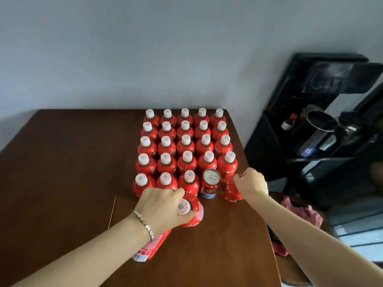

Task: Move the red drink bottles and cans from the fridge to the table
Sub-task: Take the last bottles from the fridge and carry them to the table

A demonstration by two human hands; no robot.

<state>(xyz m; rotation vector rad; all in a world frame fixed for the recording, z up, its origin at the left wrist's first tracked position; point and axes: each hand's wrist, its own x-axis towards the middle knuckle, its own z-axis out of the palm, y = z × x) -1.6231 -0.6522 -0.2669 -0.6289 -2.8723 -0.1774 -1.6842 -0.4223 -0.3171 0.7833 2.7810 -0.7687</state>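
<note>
Item: red bottle [191, 212], white cap, upright, long axis vertical. Location: front of the worktop [62, 162], alone in a new row just in front of the block. Held by the left hand [163, 206], fingers curled round shoulder and neck, cap showing between them. A second red container [151, 248] shows beneath the left wrist, tilted; whether the same hand carries it cannot be told.

Item: red container [232, 191], top hidden, upright, at the right end of the front row, just beside the can. Held by the right hand [251, 184], closed over its top from the right.

Item: can [211, 184], silver lid up, standing in the front row between a bottle and the right-hand container.

Item: bottle block [184, 146], capped red bottles in tight rows of five against the far edge, all upright.

Relation: both held items lie forward of and below the hands; the open places lie to either side of the left-hand bottle. The left hand is nearer that new row, the right hand nearer the corner slot. Judgement: setting down, task far along.

Surroundings: dark shelf unit [310, 121] to the right; pink cloth [300, 212] beside the worktop.
</note>
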